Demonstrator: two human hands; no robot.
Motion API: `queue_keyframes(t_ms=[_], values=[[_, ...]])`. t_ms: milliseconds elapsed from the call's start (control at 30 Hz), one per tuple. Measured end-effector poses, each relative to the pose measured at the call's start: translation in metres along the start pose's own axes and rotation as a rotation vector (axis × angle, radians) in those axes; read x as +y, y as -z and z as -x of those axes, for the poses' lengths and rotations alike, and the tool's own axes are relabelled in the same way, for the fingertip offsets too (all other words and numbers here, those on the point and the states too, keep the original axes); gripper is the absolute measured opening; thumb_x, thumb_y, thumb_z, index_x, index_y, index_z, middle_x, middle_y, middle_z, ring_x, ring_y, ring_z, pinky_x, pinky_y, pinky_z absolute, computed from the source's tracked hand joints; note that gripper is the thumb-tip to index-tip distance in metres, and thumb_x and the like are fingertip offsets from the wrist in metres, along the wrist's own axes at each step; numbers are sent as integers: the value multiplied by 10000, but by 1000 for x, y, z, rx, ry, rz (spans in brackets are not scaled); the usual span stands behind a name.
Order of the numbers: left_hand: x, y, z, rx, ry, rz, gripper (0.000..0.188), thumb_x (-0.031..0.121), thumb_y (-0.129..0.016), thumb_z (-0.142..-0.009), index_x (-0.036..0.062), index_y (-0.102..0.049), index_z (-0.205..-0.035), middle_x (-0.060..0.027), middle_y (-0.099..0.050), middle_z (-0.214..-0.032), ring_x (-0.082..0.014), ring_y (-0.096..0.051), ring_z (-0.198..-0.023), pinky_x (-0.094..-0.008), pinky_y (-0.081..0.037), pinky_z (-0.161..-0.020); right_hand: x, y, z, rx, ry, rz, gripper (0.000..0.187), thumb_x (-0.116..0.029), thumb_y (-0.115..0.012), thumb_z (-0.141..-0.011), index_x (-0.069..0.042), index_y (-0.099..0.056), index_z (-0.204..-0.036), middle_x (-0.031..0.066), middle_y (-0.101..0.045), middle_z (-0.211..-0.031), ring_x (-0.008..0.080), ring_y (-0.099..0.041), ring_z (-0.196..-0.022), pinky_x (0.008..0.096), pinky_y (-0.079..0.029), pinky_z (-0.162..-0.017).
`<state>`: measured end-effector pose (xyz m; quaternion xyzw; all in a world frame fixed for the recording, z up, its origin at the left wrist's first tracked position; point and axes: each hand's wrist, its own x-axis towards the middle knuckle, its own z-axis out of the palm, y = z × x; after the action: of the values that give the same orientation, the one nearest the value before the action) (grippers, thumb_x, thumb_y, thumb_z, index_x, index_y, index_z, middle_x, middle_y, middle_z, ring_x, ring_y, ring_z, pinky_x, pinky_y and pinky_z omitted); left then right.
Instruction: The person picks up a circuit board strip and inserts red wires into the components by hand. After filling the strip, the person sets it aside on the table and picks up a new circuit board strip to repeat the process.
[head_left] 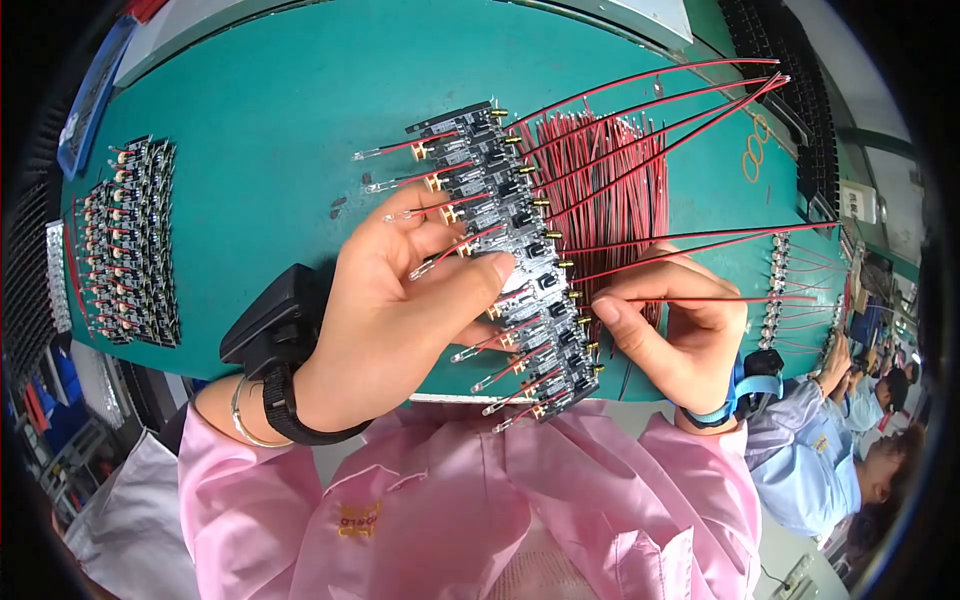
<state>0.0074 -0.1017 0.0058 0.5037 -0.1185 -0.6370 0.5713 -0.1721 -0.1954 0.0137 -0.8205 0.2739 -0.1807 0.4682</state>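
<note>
My left hand (pixel 415 265) grips a long panel of joined black circuit boards (pixel 535 270), its thumb on the face and fingers behind. Small clear LEDs on short red-and-black leads stick out along the panel's left side. Brass-coloured connectors line its right edge, where several long red-and-black wires (pixel 690 240) run off to the right. Close to that edge, my right hand (pixel 670 330) pinches one red wire (pixel 720 299) between thumb and forefinger. Whether the wire's end touches the board is hidden by the fingertips. Under the panel and right hand lies a thick bundle of red-and-black wires (pixel 610 170).
A stack of similar circuit boards (pixel 130 245) lies at the left on the green table mat (pixel 270 120). Orange rubber bands (pixel 755 150) lie at the right. More wired boards (pixel 775 290) sit further right, near co-workers in light blue (pixel 810 460). A blue tray (pixel 95 100) stands far left.
</note>
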Motion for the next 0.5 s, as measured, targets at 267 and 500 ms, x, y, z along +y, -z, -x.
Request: queue_keyframes(t_ms=[267, 500], values=[[1, -1, 0, 1, 1, 0, 374, -2, -538, -768, -16, -356, -1095, -112, -532, -993, -167, -577, -841, -253, -536, -582, 1, -2, 2, 27, -89, -148, 61, -31, -648, -697, -2, -596, -714, 42, -551, -608, 112, -473, -544, 238, -380, -525], [1, 0, -1, 4, 0, -24, 377, 1, -542, -766, -16, -359, -1096, -113, -533, -993, -164, -577, -841, -248, -534, -573, 0, -3, 2, 35, -76, -69, 66, -13, -655, -670, -3, -592, -685, 38, -534, -585, 113, -465, -531, 240, -369, -513]])
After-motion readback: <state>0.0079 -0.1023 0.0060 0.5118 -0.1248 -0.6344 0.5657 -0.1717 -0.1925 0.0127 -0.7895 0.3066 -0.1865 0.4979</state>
